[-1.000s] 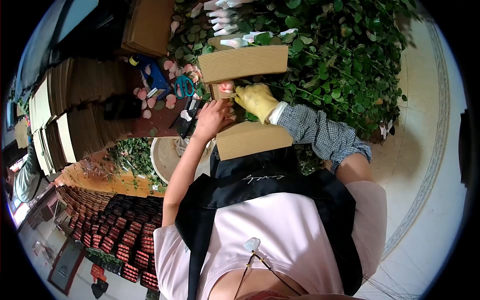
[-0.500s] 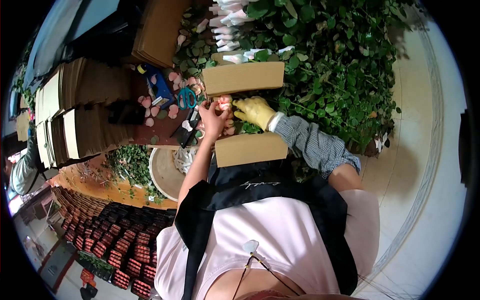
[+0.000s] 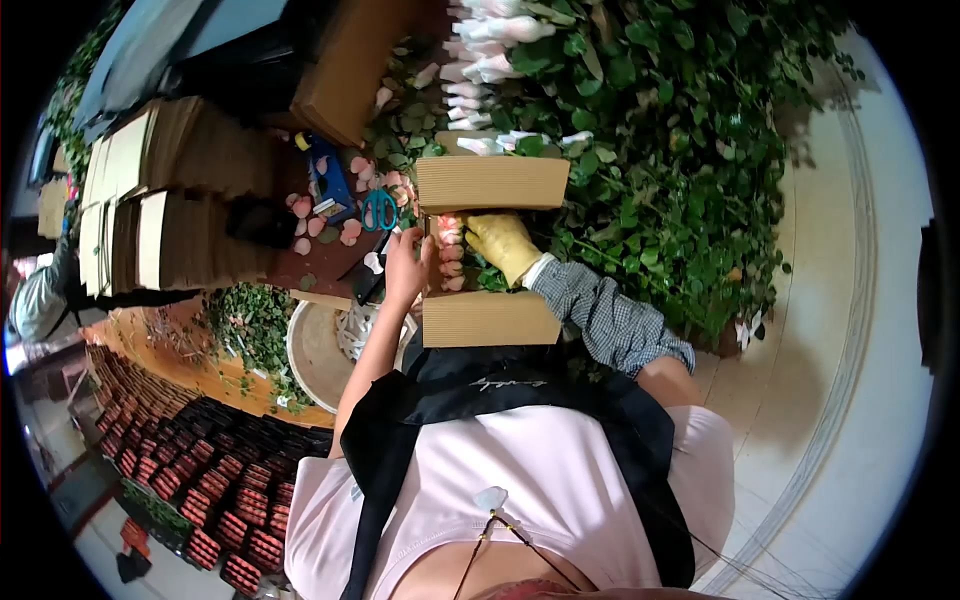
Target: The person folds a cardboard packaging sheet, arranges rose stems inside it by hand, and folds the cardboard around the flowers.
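Note:
A short row of pink-orange roses (image 3: pixel 452 262) lies on corrugated cardboard, heads to the left and leafy stems to the right. One folded cardboard flap (image 3: pixel 492 183) stands above the row; another flap (image 3: pixel 490 320) lies nearest my body. My left hand (image 3: pixel 406 270), bare, is at the cardboard's left edge beside the rose heads, fingers apart and holding nothing visible. In a yellow glove, my right hand (image 3: pixel 502 247) bends its fingers about the topmost rose, just right of its head; the stem under the glove is hidden.
Teal-handled scissors (image 3: pixel 379 211), a blue tape dispenser (image 3: pixel 330 180) and loose petals lie to the left. Stacked cardboard (image 3: pixel 125 200) stands farther left. Leafy stems (image 3: pixel 680 180) fill the right side. White-wrapped flowers (image 3: pixel 490 60) lie at the back. A round bin (image 3: pixel 310 350) stands lower left.
My left hand has drawn back left from the rose heads to the cardboard's edge, uncovering the row. The gloved right hand has closed in on the top rose. The view has shifted slightly.

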Demonstrator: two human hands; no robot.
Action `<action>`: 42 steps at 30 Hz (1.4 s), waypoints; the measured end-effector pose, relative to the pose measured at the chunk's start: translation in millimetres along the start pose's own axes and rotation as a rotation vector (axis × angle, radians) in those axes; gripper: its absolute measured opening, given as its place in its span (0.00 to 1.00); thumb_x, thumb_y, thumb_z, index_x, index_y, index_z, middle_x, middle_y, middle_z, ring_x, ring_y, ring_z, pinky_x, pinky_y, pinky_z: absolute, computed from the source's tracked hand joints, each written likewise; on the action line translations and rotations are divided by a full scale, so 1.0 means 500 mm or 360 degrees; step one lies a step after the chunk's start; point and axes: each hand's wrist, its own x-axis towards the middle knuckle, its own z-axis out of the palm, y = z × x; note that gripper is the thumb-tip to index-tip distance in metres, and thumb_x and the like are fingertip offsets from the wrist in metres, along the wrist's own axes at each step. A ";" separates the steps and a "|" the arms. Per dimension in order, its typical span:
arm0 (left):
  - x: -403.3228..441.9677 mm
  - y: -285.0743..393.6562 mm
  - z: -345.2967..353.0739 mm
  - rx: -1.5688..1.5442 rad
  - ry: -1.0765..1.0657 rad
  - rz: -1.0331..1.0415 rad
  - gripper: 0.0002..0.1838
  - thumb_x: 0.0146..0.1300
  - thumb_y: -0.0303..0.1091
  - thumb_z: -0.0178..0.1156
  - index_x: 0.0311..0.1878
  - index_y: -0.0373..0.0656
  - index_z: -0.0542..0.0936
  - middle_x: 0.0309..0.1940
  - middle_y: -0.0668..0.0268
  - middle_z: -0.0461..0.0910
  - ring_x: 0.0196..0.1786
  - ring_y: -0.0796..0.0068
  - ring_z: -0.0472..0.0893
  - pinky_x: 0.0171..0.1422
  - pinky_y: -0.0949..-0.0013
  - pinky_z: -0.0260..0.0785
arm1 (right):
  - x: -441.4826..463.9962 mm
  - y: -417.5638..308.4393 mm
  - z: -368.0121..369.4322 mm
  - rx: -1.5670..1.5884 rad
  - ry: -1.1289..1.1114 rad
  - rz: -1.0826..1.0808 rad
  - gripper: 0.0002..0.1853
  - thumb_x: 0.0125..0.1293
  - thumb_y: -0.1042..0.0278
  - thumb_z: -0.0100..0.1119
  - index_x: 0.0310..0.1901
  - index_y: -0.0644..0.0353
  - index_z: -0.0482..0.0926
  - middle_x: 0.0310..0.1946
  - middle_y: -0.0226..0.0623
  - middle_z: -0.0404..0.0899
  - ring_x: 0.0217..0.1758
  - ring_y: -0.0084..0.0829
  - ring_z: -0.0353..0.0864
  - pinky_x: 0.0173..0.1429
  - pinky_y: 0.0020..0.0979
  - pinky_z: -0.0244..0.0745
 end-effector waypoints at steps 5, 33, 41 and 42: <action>0.022 0.029 -0.002 -0.1199 -0.1159 -0.0558 0.15 0.74 0.39 0.52 0.47 0.36 0.80 0.33 0.64 0.84 0.36 0.77 0.82 0.43 0.73 0.74 | 0.002 0.004 0.011 0.0113 0.0150 -0.0082 0.11 0.61 0.62 0.62 0.41 0.59 0.78 0.35 0.47 0.82 0.41 0.51 0.81 0.46 0.48 0.76; -0.001 -0.015 0.086 -0.1185 -0.0824 -0.0434 0.15 0.72 0.38 0.53 0.49 0.35 0.78 0.35 0.60 0.87 0.36 0.75 0.84 0.39 0.69 0.77 | 0.579 -0.248 -0.182 0.1484 -0.0102 0.0401 0.49 0.64 0.44 0.67 0.69 0.79 0.56 0.68 0.60 0.66 0.72 0.43 0.67 0.74 0.40 0.62; 0.003 -0.012 0.077 -0.0965 -0.0825 -0.0345 0.16 0.74 0.39 0.52 0.52 0.34 0.77 0.36 0.60 0.87 0.36 0.75 0.84 0.40 0.69 0.77 | 0.582 -0.254 -0.140 0.1812 0.0880 0.0133 0.14 0.70 0.64 0.60 0.53 0.61 0.81 0.50 0.43 0.85 0.53 0.39 0.84 0.55 0.36 0.77; 0.010 -0.041 0.108 -0.1058 -0.0844 -0.0381 0.16 0.74 0.38 0.51 0.52 0.35 0.76 0.36 0.59 0.87 0.37 0.74 0.85 0.41 0.69 0.77 | 0.525 -0.285 -0.234 0.1414 0.1215 0.0120 0.10 0.71 0.66 0.58 0.49 0.57 0.83 0.45 0.41 0.87 0.46 0.36 0.87 0.50 0.33 0.79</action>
